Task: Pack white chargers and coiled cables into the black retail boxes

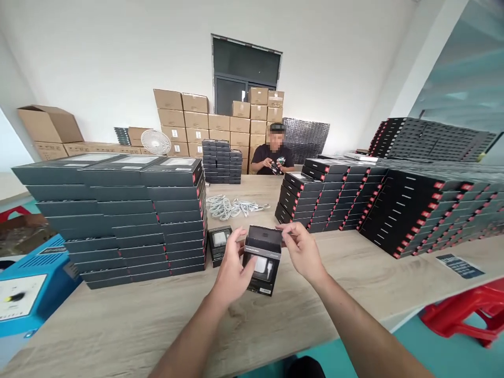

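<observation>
Black box point(262, 261) up above the surface point(94, 328), my left hand point(231, 268) and right hand point(302, 251) both clamped on it, the right seemingly by fingertips alone; one slip could drop it onto the small box point(219, 244) beside the tall stacks point(134, 220).

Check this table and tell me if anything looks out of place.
One thing stands out: a tangled heap of loose white cables lies on the wooden table between the stacks of black boxes. It looks odd because it sits unpacked and unordered among the tidy stacks.
</observation>
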A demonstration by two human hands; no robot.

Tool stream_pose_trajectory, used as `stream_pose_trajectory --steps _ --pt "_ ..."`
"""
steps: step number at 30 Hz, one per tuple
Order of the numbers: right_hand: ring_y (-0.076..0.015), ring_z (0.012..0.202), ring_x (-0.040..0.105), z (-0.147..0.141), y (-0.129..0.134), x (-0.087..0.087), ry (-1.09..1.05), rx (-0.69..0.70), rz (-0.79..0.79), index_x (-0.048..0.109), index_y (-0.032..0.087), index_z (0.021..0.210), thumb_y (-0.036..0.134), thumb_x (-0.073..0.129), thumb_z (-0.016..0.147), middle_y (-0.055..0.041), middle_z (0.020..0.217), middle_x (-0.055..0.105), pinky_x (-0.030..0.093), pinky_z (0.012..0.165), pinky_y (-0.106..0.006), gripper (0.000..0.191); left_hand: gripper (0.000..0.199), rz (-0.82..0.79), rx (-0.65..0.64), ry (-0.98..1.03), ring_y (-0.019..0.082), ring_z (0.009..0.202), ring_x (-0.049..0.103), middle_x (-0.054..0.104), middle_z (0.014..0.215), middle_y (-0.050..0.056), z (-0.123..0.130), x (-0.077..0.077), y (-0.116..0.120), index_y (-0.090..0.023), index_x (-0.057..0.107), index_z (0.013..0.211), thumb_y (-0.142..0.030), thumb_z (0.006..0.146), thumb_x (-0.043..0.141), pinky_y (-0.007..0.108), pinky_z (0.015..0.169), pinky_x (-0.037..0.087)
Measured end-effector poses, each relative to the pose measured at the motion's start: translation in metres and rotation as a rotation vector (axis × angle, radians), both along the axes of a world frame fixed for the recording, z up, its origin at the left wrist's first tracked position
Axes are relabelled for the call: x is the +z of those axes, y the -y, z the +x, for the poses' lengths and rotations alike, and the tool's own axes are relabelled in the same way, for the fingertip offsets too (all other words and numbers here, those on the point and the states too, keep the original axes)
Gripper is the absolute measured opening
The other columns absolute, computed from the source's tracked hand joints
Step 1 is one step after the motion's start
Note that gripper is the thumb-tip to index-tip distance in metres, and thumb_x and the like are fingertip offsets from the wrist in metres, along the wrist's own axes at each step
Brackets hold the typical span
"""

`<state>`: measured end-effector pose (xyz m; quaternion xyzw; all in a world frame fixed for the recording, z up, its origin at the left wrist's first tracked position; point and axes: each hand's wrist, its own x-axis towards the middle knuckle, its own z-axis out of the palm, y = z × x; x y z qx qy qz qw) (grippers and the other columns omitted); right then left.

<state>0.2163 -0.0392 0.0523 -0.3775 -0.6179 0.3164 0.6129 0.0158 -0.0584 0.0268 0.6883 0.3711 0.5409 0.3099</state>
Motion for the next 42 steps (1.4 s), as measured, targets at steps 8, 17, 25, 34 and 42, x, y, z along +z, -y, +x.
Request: stream_pose_trajectory --steps 8,17,25,34,42 --pt "-0.0232 0.111 0.064 0.007 0.027 -0.032 0.120 0.012 0.200 0.070 0.024 0.102 0.029 0.060 0.094 -0.0089 0.117 0.068 0.054 0.094 -0.038 0.014 0.025 0.315 0.143 -0.271 0.025 0.133 0.050 0.050 0.144 0.009 -0.018 -0.006 0.008 -0.027 0.064 0.116 -0.023 0.095 0.051 0.041 0.110 0.043" --pt "-0.0214 0.108 0.063 0.008 0.038 -0.016 0.336 0.004 0.226 0.055 0.026 0.116 0.020 0.060 0.092 -0.0076 0.114 0.065 0.052 0.096 -0.039 0.024 0.018 0.150 0.040 0.028 0.020 0.116 0.065 0.070 0.118 0.008 -0.016 0.009 0.011 -0.024 0.054 0.109 -0.020 0.092 0.057 0.039 0.101 0.051" --pt "-0.0195 0.091 0.063 0.003 0.031 0.006 0.362 0.052 0.223 0.071 0.024 0.099 0.025 0.060 0.093 -0.0059 0.096 0.065 0.051 0.083 -0.035 0.012 0.015 0.177 -0.022 -0.108 0.018 0.103 0.065 0.067 0.108 0.007 -0.023 0.029 0.003 -0.023 0.071 0.097 -0.023 0.092 0.057 0.029 0.085 0.055" --pt "-0.0199 0.098 0.063 0.011 0.028 0.002 0.325 0.131 0.122 0.076 0.026 0.096 0.032 0.063 0.093 -0.0067 0.104 0.063 0.050 0.086 -0.035 0.016 0.016 0.073 -0.060 -0.023 0.021 0.109 0.066 0.067 0.119 0.009 -0.021 0.024 0.000 -0.023 0.075 0.095 -0.026 0.090 0.060 0.032 0.088 0.056" --pt "-0.0207 0.106 0.062 0.012 0.025 -0.008 0.156 0.231 0.017 0.077 0.029 0.100 0.039 0.065 0.092 -0.0067 0.111 0.063 0.051 0.089 -0.035 0.017 0.019 -0.015 -0.103 -0.043 0.023 0.111 0.066 0.071 0.118 0.009 -0.025 0.030 -0.003 -0.022 0.075 0.095 -0.034 0.091 0.060 0.034 0.091 0.054"
